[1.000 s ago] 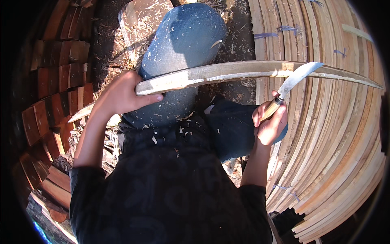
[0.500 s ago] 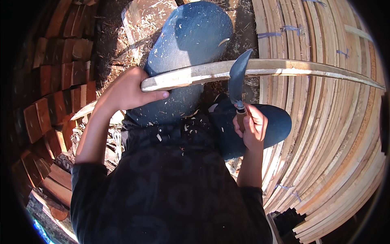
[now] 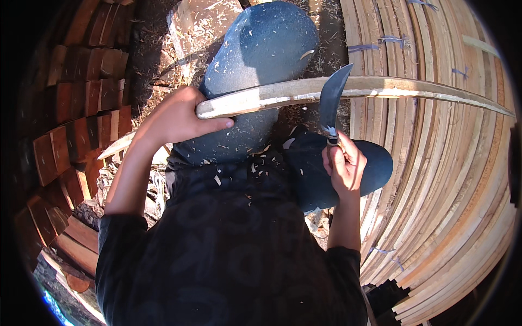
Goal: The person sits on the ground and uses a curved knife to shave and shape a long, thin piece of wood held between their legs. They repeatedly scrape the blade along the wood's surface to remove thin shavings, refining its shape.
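Note:
A long pale wooden strip (image 3: pixel 272 93) lies across my raised knee and reaches far to the right over the stacked strips. My left hand (image 3: pixel 182 117) is closed around its near left end, the thumb resting along the lower side. In my right hand (image 3: pixel 348 163) is the handle of a knife with a curved, dark blade (image 3: pixel 333 96), pointing up and slightly right. The blade crosses in front of the strip; whether its edge touches the wood I cannot tell. The handle is mostly hidden by my fingers.
Long wooden strips (image 3: pixel 435 179), tied in bundles with purple bands, fill the right side. Stacked reddish-brown wood pieces (image 3: pixel 70 103) stand at the left. Shavings are scattered on the ground and on my blue trouser legs (image 3: pixel 255 43). A flat wood piece (image 3: pixel 182 32) lies beyond my knee.
My right hand and the knife have shifted a little to the right along the strip. My left hand still grips the strip's end, slightly further right in view.

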Demonstrator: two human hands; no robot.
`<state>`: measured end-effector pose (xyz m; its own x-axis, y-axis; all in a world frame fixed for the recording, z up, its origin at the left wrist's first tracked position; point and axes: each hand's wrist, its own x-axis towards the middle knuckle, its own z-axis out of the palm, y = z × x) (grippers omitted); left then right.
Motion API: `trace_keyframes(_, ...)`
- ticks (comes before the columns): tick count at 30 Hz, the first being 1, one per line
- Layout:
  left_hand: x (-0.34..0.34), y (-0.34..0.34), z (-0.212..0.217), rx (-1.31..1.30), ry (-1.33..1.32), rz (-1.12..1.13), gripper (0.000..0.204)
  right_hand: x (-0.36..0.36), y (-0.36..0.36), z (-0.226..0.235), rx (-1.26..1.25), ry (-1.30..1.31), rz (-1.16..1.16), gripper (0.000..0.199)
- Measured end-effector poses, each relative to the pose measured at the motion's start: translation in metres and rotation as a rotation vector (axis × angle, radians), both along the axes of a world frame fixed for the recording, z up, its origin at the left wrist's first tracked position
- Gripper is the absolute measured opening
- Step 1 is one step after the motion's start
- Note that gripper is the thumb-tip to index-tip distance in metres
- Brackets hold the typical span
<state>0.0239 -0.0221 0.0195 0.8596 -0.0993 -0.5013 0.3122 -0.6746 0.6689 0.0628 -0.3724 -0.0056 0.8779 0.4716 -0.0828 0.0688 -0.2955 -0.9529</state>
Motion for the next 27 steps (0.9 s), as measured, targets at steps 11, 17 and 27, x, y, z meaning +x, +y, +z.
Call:
trace_keyframes(11,-0.003,-0.001,-0.002,0.032,-0.022,0.049,0.044,0.013,-0.018,0.018,0.223,0.057,-0.396,0.046)
trace_keyframes(17,0.001,-0.005,0.002,0.075,0.074,0.009,0.046,-0.01,0.016,0.024,-0.086,0.15,-0.019,0.036)
trace_keyframes(27,-0.005,-0.004,-0.002,0.036,0.022,0.037,0.043,-0.002,0.003,0.015,0.323,0.255,-0.1,0.042)
